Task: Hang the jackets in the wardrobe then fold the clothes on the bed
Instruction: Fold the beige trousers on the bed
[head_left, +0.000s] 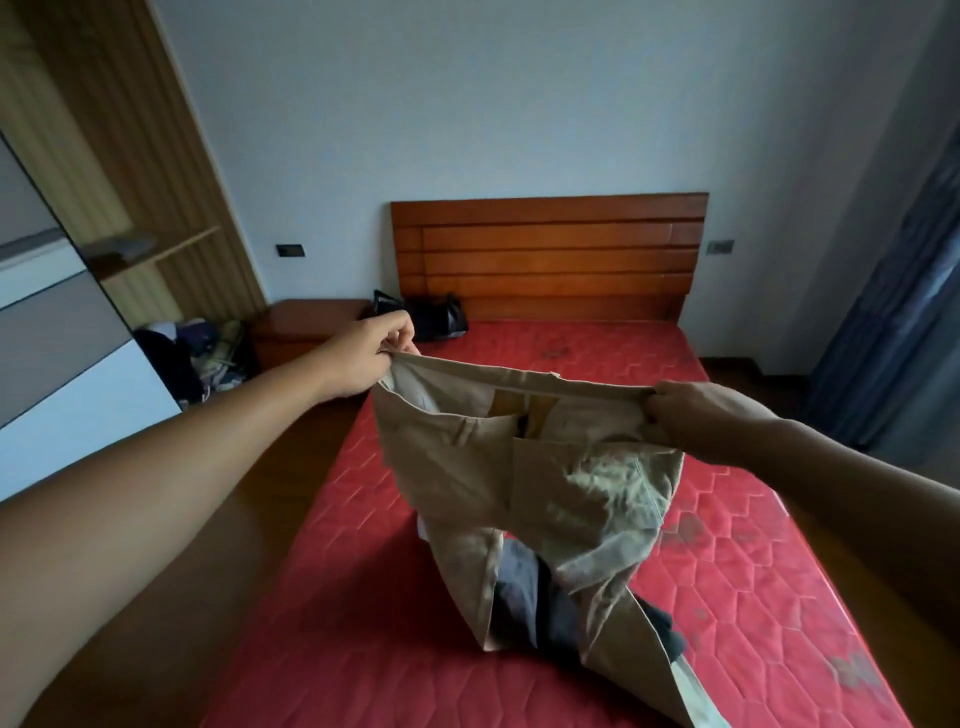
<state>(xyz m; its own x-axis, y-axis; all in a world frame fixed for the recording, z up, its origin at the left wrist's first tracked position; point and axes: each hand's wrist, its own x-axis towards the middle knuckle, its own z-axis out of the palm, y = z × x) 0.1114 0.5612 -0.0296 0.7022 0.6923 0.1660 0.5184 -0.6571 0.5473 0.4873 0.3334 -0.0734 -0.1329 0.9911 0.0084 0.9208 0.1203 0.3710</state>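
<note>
Both hands, left hand (374, 353) and right hand (696, 415), pinch the waistband of soft, limp trousers (519, 478) above the bed (727, 545); holding the waistband corners looks best.

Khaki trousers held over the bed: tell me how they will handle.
Probably floppy: the beige khaki trousers sag and crease below the waistband stretched between left hand and right hand. Likely light, since two pinches carry them. Their legs trail on the red quilted mattress, so they may drag.
</note>
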